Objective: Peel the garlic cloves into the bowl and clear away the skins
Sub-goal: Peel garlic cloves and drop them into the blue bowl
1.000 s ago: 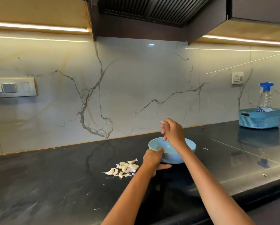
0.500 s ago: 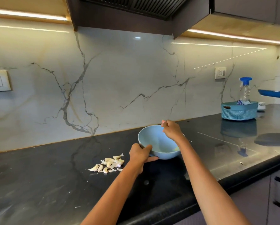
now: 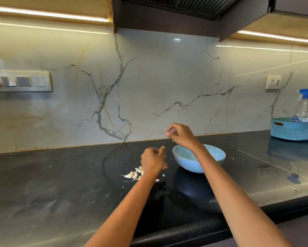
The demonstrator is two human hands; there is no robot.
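Observation:
A light blue bowl [image 3: 188, 166] stands on the black counter [image 3: 60, 193]; my right forearm hides most of its inside. Left of it lies a small pile of garlic cloves [image 3: 131, 175] with bits of skin [image 3: 157, 180] around it. My left hand [image 3: 152, 162] hovers just over the right side of the pile. It is off the bowl, with fingers loosely curled and nothing seen in them. My right hand [image 3: 181, 135] is raised above the bowl's back rim with its fingertips bunched together. A pale blur sits at the tips, and I cannot make out what it is.
A teal basket [image 3: 292, 130] holding a spray bottle [image 3: 305, 102] stands at the far right against the marble wall. A switch panel [image 3: 21, 83] and a socket [image 3: 273, 82] are on the wall. A hood [image 3: 185, 13] hangs overhead. The counter's front edge [image 3: 203, 229] is close to me.
My left hand let go of the bowl's rim and moved left over the garlic pile. The bowl, tilted before, now sits flat. My right hand rose above the bowl.

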